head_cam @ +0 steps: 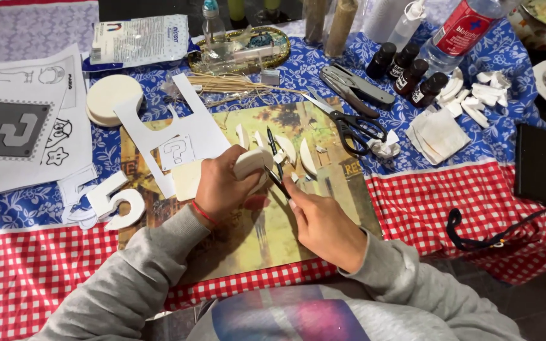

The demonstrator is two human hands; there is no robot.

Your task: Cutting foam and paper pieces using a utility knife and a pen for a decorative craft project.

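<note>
Cream foam, a small curved piece [249, 163], sat pinched in the left hand [222, 189] above the picture board [254, 233]. Against its edge the right hand [323, 224] gripped a thin black craft knife [276, 165]. Black scissors [352, 126] lay well apart on the blue cloth [412, 95].

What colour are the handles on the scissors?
Black. The scissors lie open on the picture board beyond both hands, clearest in the head view.

Matt white foam piece [249, 163], glossy printed board [254, 227], checked cloth [450, 202]
</note>
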